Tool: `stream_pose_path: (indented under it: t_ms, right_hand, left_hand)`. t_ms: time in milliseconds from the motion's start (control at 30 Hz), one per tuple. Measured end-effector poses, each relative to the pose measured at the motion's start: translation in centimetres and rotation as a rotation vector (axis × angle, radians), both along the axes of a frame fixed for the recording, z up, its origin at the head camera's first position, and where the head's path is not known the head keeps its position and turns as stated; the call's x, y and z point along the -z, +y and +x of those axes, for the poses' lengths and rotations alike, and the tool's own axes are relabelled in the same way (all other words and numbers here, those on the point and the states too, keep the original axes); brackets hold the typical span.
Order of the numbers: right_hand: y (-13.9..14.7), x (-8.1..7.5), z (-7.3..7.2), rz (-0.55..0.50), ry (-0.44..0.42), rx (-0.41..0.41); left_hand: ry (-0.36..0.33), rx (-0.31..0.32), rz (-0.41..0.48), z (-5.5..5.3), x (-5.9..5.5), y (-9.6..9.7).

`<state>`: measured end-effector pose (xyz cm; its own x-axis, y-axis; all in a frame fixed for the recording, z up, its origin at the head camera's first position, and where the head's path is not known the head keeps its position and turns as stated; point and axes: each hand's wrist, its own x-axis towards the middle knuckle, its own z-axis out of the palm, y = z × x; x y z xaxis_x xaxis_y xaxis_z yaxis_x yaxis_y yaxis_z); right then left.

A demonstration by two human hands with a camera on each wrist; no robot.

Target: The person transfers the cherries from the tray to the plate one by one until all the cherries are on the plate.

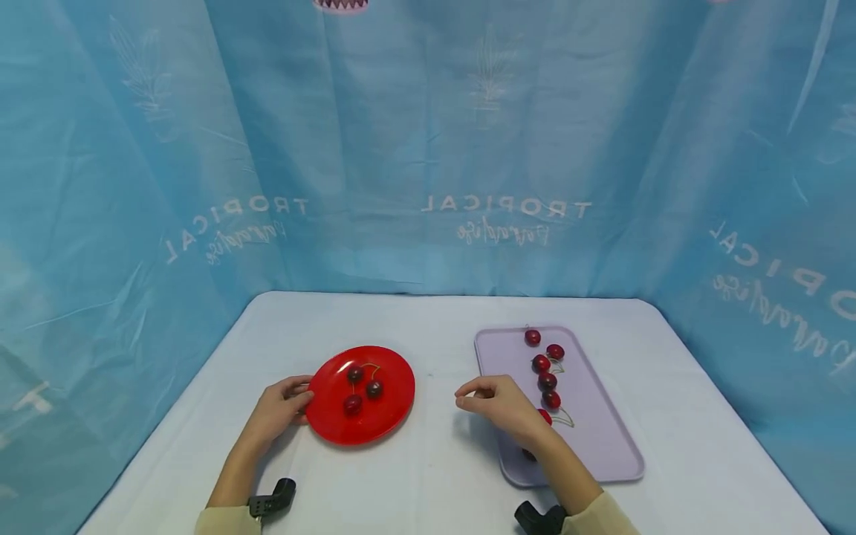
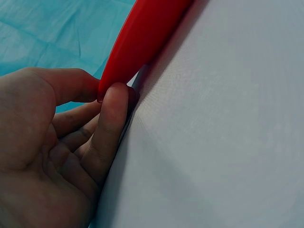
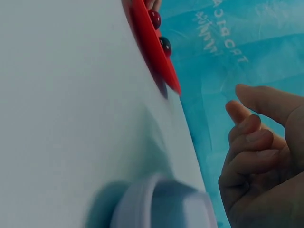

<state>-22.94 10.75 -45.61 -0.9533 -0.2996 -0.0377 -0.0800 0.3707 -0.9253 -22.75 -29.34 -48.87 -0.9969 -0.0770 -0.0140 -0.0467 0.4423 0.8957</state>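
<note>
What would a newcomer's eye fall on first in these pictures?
Probably the red plate left of centre, with three cherries and the left hand pinching its rim. Then the lilac tray on the right, with its line of cherries, and near its left edge, the empty right hand.

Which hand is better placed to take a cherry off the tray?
Probably the right hand: it holds nothing and hovers close to the lavender tray and its cherries. The left hand pinches the rim of the red plate, well away from the tray.

Blue curtains [image 1: 374,141] around white table [image 1: 435,475]
</note>
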Motion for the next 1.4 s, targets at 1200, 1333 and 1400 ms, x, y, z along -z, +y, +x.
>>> stream_pose_path:
  t_ms: [1200,1333,1400]
  right_hand:
    - [11.3,0.7,3.5,0.104,-0.123,0.178]
    - [11.7,1.4,3.8,0.138,-0.117,0.183]
    - [11.8,1.7,3.9,0.157,-0.094,0.18]
  left_hand:
    - [-0.025,-0.007,0.007,-0.3,0.7,0.2]
    - [-0.03,-0.007,0.009,-0.5,0.6,0.0]
    - [-0.03,-0.002,0.006,-0.5,0.6,0.0]
